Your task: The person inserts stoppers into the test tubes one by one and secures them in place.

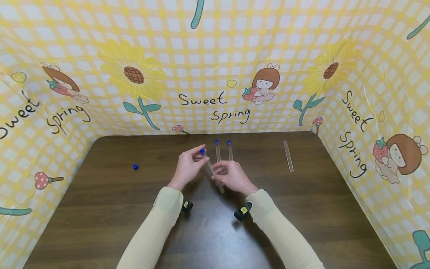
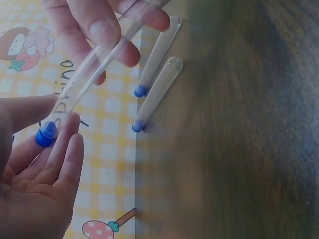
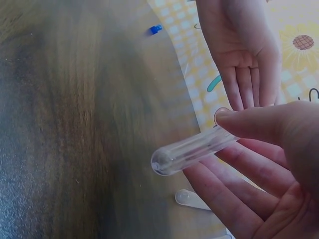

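Observation:
Both hands hold one clear test tube (image 1: pixel 210 166) above the table, slanting with its rounded end down toward me. My left hand (image 1: pixel 188 166) pinches the blue cap (image 2: pixel 46 134) at its upper end; the tube's mouth sits at this cap, though how tightly cannot be told. Farther down, my right hand (image 1: pixel 233 176) grips the tube's glass between thumb and fingers, leaving the rounded tip (image 3: pixel 163 162) sticking out. Just beyond the hands lie two blue-capped test tubes, a left one (image 1: pixel 218 150) and a right one (image 1: pixel 230 149), partly hidden by the right hand.
A loose blue cap (image 1: pixel 135 167) lies on the left of the brown table (image 1: pixel 100 209). On the right lies a test tube without a cap (image 1: pixel 288 157). A yellow checked cloth (image 1: pixel 161 56) stands as a wall behind and at both sides.

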### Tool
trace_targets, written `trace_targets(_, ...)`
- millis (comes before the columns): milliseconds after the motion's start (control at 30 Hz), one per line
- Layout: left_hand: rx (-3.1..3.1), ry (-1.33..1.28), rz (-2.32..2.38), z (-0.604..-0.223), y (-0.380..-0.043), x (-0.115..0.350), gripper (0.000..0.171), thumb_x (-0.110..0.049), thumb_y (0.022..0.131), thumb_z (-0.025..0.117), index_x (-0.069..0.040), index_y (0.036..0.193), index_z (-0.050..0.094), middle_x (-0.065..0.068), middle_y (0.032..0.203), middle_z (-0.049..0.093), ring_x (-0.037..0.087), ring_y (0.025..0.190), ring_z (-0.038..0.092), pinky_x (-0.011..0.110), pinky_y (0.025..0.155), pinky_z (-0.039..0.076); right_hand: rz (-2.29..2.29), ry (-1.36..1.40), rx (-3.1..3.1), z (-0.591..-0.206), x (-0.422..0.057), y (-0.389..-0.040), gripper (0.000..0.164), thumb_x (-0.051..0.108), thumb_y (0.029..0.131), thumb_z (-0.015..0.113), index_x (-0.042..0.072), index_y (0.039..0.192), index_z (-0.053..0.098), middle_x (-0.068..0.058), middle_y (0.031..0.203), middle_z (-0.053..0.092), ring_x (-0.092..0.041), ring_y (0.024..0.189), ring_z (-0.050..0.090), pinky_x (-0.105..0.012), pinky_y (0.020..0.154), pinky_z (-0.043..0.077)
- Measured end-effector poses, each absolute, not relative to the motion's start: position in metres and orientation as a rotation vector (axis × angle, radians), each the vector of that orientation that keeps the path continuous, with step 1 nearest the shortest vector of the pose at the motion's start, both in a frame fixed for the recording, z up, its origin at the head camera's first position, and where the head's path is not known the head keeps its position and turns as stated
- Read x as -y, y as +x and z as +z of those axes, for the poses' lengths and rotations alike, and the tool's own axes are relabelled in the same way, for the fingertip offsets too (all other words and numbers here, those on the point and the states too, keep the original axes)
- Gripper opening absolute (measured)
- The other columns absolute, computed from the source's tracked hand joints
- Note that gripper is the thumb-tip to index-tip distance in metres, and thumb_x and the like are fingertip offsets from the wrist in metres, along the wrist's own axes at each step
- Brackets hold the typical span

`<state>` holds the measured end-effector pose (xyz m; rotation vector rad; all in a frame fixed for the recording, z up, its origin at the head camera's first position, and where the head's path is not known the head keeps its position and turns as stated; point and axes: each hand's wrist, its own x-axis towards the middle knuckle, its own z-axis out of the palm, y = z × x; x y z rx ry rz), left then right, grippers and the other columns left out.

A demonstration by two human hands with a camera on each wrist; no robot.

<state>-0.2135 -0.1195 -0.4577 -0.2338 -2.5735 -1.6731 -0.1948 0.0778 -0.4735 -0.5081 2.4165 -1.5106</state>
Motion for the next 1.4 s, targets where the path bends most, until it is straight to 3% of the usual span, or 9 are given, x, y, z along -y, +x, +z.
trace_targets(567,2.543,-0.193,-1.677,-0.4547,-0.2105,0.1141,0.047,-0.008,0.094,0.075,-0.006,0.139,0.063,0.009,0.125,0.070,0.023,0.095,0.073,0.038,0.080,0.059,-1.504,-0.514,-2.476,-0.4683,-0.0763,-0.1947,0.029,0.004,0.091,0.077,-0.001,0.119,0.071,-0.001,0.090,0.074,-0.029,0.069,0.070,-0.032,0.058,0.058)
trace_targets(1000,2.517,-0.252,-1.665,-0.4526,-0.2149,0.1111,0.045,-0.007,0.094,0.074,-0.006,0.138,0.063,0.011,0.122,0.070,0.024,0.103,0.071,0.030,0.086,0.056,-1.541,-0.499,-2.540,-0.4690,-0.0760,-0.1962,0.028,0.005,0.089,0.079,-0.001,0.116,0.072,-0.003,0.092,0.074,-0.029,0.071,0.071,-0.032,0.058,0.058)
trace_targets(1400,2.552,-0.236,-1.670,-0.4498,-0.2157,0.1096,0.041,-0.008,0.094,0.075,-0.010,0.134,0.067,0.008,0.117,0.072,0.024,0.105,0.070,0.033,0.089,0.056,-1.535,-0.496,-2.579,-0.4719,-0.0773,-0.1956,0.027,0.007,0.089,0.079,0.002,0.116,0.073,0.001,0.091,0.074,-0.016,0.072,0.070,-0.032,0.061,0.057)
